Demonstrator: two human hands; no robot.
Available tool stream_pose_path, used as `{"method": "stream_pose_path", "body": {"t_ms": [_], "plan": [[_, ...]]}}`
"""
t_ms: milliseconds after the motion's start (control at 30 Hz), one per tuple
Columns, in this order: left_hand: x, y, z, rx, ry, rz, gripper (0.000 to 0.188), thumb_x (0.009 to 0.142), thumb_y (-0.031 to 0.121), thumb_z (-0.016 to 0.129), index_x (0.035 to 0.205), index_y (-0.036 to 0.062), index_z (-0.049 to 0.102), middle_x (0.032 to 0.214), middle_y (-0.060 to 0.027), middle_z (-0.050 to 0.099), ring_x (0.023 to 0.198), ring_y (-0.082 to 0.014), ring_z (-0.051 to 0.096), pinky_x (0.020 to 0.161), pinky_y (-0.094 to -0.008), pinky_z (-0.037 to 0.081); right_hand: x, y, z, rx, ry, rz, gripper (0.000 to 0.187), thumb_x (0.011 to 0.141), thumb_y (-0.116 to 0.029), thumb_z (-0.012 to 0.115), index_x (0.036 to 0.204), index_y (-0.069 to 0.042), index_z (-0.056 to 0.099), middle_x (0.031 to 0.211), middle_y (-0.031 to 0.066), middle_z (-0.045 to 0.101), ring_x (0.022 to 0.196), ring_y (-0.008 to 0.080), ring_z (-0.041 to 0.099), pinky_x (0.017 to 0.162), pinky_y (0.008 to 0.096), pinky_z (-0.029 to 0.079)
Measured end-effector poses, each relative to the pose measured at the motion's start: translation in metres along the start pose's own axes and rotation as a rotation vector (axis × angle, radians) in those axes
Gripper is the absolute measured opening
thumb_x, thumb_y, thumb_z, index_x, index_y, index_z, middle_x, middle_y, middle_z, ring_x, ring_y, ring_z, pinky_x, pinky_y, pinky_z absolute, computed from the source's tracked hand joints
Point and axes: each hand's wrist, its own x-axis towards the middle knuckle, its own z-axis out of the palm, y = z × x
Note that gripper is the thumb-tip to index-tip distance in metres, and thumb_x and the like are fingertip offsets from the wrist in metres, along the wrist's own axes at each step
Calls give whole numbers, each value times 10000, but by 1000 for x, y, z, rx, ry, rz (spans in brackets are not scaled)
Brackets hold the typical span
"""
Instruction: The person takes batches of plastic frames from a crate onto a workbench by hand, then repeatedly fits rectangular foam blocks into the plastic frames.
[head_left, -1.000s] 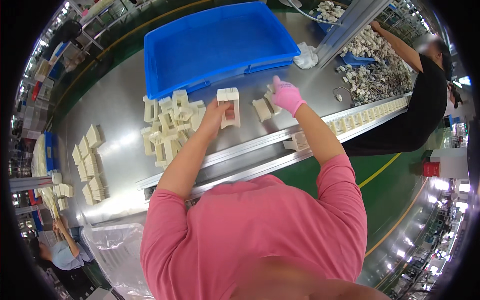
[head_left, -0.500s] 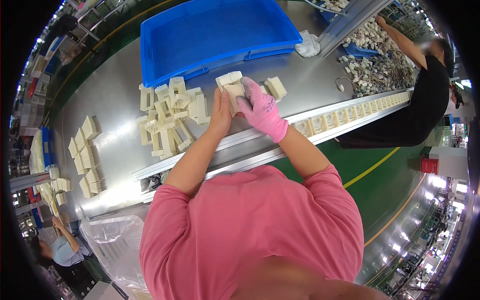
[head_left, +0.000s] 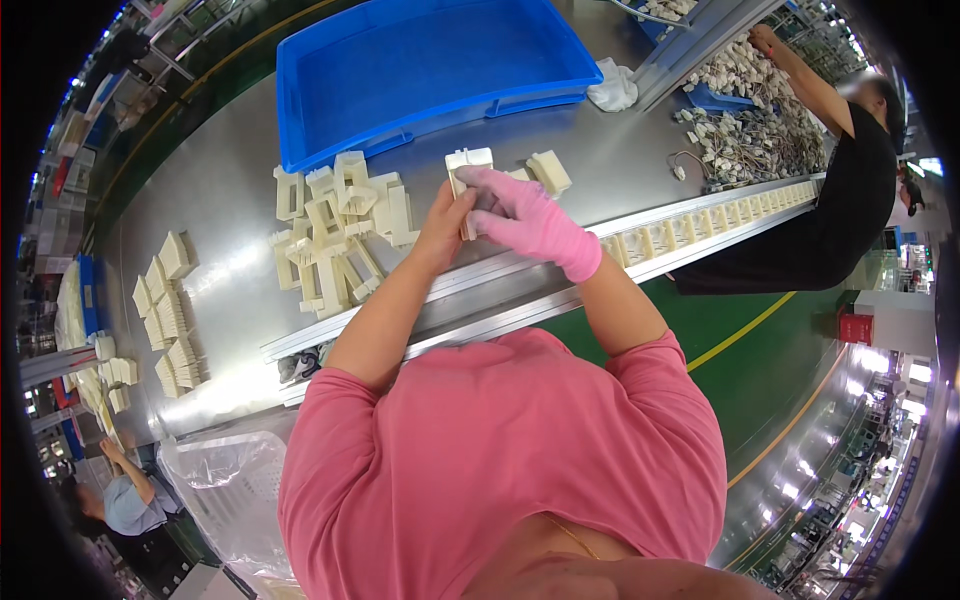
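Observation:
My bare left hand (head_left: 446, 225) grips a cream-white plastic housing (head_left: 468, 158), holding it upright over the metal table (head_left: 235, 220). From the other side, my right hand (head_left: 530, 218), in a pink glove with greyish fingertips, is closed on the same housing, fingers near its top and thumb lower down. The fingers hide much of the housing. Just beyond the right hand lies another cream plastic piece (head_left: 549, 172). Left of my hands is a loose heap of cream rectangular plastic frames (head_left: 330, 222).
A blue bin (head_left: 345, 148) stands behind my hands. To the right, a metal rail (head_left: 650, 268) carries a row of cream housings (head_left: 690, 228). Stacks of thin cream pieces (head_left: 172, 325) sit far left. A co-worker in black (head_left: 850, 215) reaches over a heap of wired connectors (head_left: 745, 145).
The housing has been turned more upright, showing a narrower side. My right hand has shifted slightly right, its fingers now reaching across the housing. The left hand stays on it.

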Motion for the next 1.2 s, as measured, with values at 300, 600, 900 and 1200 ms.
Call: {"method": "stream_pose_path", "body": {"t_ms": [300,600,900,1200], "plan": [[-16,33,7,92,-490,-421,373,804,235,555,1043,-25,433,792,-156,577,602,-257,609,492,-340,513,-11,-10,-30,80,-128,-284,371,680,-87,542,1045,-38,502,1080,128,461,977,204,451,818,325,371],[13,42,-74,2221,-415,310,312,701,44,527,997,128,579,1282,-131,362,1233,-271,269,1008,-458,177,-54,22,-28,-881,-265,151,301,675,-258,588,907,-78,522,877,91,502,872,253,478,739,349,375],[35,7,-83,1983,-685,256,152,641,182,625,770,103,641,1201,-146,444,1178,-260,344,974,-446,246,-24,63,-75,-1055,69,142,335,694,-287,539,948,-75,492,929,110,530,894,287,511,758,402,403],[35,-30,-73,1579,-280,220,370,593,177,710,836,42,467,892,-151,527,845,-330,497,701,-403,407,30,128,-80,-1153,-19,569,456,654,-213,601,1043,-47,431,926,141,588,862,288,581,684,391,463]]}}
